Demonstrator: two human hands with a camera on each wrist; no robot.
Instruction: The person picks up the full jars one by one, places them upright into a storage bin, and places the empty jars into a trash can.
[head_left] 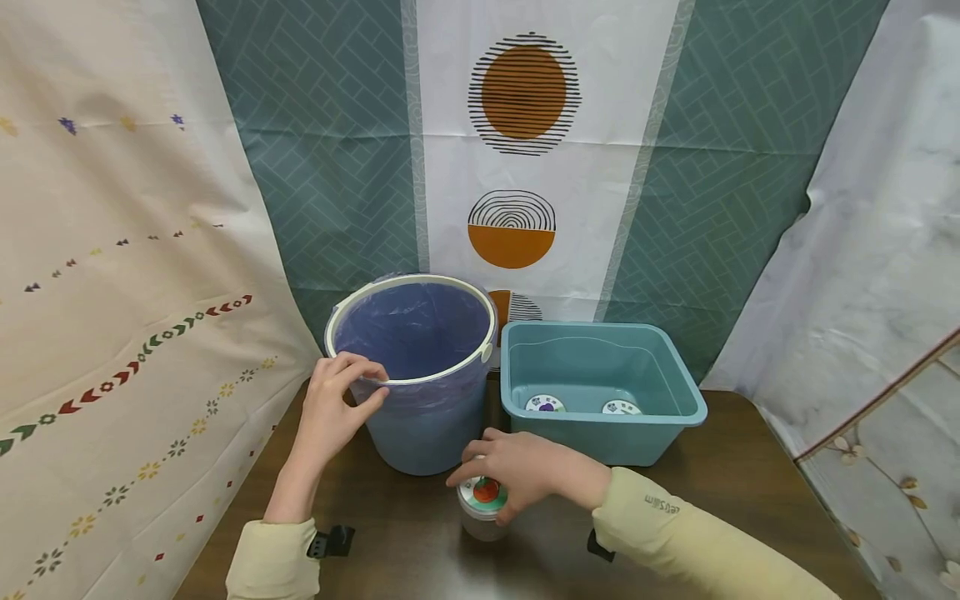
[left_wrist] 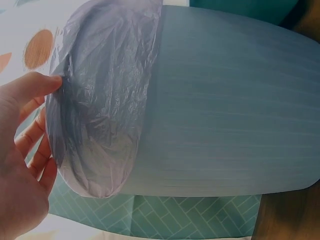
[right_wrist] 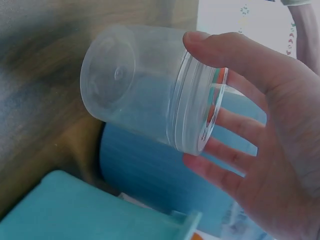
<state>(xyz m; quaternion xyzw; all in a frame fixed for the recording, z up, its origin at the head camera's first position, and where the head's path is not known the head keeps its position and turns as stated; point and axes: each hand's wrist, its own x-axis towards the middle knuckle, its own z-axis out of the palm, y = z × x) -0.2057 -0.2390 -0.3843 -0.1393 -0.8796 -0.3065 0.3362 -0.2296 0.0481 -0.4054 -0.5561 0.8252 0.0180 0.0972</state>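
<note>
A blue-grey trash bin [head_left: 427,433] stands upright with a cream rim and a translucent purple bin liner [left_wrist: 107,95] folded over its mouth. My left hand [head_left: 335,408] holds the near left side of the lined rim between thumb and fingers. In front of the bin, my right hand [head_left: 517,468] grips a clear plastic jar [right_wrist: 135,85] by its lid from above. That lid [head_left: 483,493] carries a green and red label. The jar looks see-through with nothing visible in it, and the right wrist view shows its base close to the dark wooden table.
Right of the bin sits a turquoise basin [head_left: 607,437]. Inside it lie two round white-topped lids, a purple-marked lid [head_left: 545,403] and another lid [head_left: 622,407]. Patterned curtains [head_left: 517,167] hang behind and at both sides of the wooden table [head_left: 405,533].
</note>
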